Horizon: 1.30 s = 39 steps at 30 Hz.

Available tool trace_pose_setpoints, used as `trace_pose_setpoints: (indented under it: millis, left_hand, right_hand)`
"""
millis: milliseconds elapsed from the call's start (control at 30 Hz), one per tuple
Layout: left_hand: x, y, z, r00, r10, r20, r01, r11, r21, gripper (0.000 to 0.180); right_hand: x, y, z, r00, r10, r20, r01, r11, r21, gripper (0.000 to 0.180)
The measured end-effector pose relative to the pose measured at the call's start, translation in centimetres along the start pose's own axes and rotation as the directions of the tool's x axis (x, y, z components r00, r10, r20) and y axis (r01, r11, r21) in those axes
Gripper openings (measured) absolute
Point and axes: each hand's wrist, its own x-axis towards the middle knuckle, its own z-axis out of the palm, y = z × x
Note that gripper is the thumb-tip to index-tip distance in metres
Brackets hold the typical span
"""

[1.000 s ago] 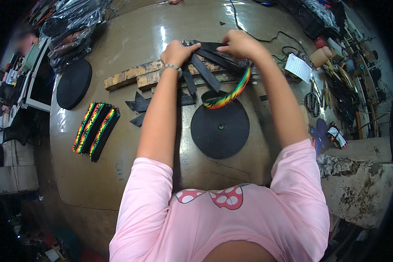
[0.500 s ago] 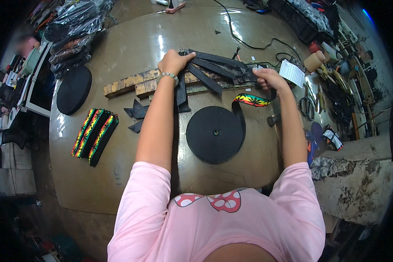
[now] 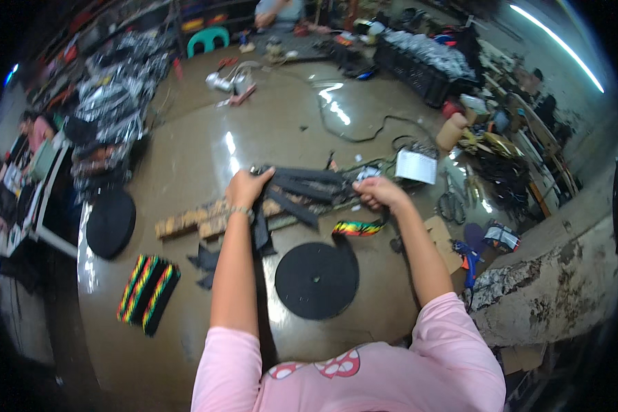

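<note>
My left hand [image 3: 247,189] is closed on the upper ends of flat black strips [image 3: 302,177], which fan out to the right and hang down beside the wrist. Across from it, my right hand [image 3: 383,193] pinches the free end of a patterned webbing strap [image 3: 358,228], black with red, yellow and green. That strap runs from a black webbing roll [image 3: 302,292] lying flat on the table. Under the strips lie worn wooden bars [image 3: 185,218]. Cut black pieces [image 3: 206,261] rest next to my left forearm. What the right fingertips touch at the strips is too blurred to tell.
Folded patterned straps [image 3: 144,294] and a black disc-shaped roll [image 3: 111,224] sit at left. Right of my hands are a paper sheet [image 3: 416,167], scissors [image 3: 452,206] and a blue glue gun [image 3: 470,264]. A black crate [image 3: 419,77] stands far right. Another person [image 3: 40,132] is at far left.
The view has tilted up, so the table and hands appear lower and more of the far side shows. Both hands keep their grips, with little movement between them.
</note>
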Motion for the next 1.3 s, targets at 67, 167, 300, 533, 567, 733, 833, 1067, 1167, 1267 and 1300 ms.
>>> trace_pose_setpoints:
  millis: [67, 167, 300, 533, 567, 733, 833, 1067, 1167, 1267, 1300]
  left_hand:
    - [-0.1, 0.2, -0.2, 1.0, -0.028, 0.009, 0.028, 0.998, 0.052, 0.066]
    - [-0.3, 0.4, -0.1, 0.999, -0.039, -0.008, 0.039, 0.997, 0.061, 0.067]
    - [-0.3, 0.4, 0.1, 0.999, 0.016, -0.031, -0.015, 1.0, 0.025, 0.067]
    - [0.4, 0.1, 0.3, 0.997, 0.073, -0.01, -0.073, 0.997, 0.026, 0.065]
    - [0.4, -0.1, 0.4, 0.996, 0.078, -0.033, -0.077, 0.997, 0.033, 0.065]
    - [0.7, -2.0, 0.5, 0.977, 0.211, -0.019, -0.211, 0.964, -0.163, 0.049]
    - [0.4, -4.0, -1.3, 0.965, 0.264, 0.004, -0.251, 0.924, -0.288, 0.039]
    - [-6.0, -1.5, -4.8, 0.735, 0.397, -0.549, -0.454, 0.89, 0.036, 0.058]
    - [-12.2, 2.6, -4.3, 0.829, 0.545, -0.125, -0.505, 0.632, -0.588, 0.056]
    - [-19.3, 5.3, -3.0, 0.711, 0.546, 0.443, 0.169, 0.479, -0.861, 0.047]
    - [-19.8, 5.5, -3.5, 0.698, 0.552, 0.457, 0.21, 0.453, -0.867, 0.047]
  right_hand:
    - [0.1, 0.1, 0.1, 1.0, 0.006, 0.023, -0.006, 1.0, -0.004, 0.03]
    - [0.3, 0.7, 0.2, 0.999, -0.02, 0.048, 0.018, 0.999, 0.05, 0.03]
    - [1.2, 1.6, 0.0, 0.996, -0.068, 0.057, 0.063, 0.995, 0.073, 0.029]
    - [1.5, 2.1, -0.4, 0.991, -0.128, -0.044, 0.127, 0.991, -0.032, 0.032]
    - [1.1, 2.0, -0.6, 0.981, -0.166, -0.102, 0.151, 0.979, -0.139, 0.03]
    - [-4.2, 1.5, -1.8, 0.907, -0.352, -0.23, 0.344, 0.936, -0.078, 0.019]
    - [-8.6, 0.0, -1.8, 0.822, -0.556, -0.123, 0.553, 0.831, -0.057, 0.022]
    - [-14.2, -5.6, 4.9, 0.794, -0.608, -0.006, 0.603, 0.787, 0.126, 0.02]
    - [-13.5, -6.4, 9.2, 0.758, -0.649, 0.059, 0.64, 0.758, 0.126, 0.023]
    - [-11.3, -4.8, 8.1, 0.479, -0.799, 0.364, 0.869, 0.489, -0.071, 0.026]
    - [-10.7, -3.7, 4.5, 0.643, -0.619, 0.451, 0.571, 0.78, 0.256, 0.028]
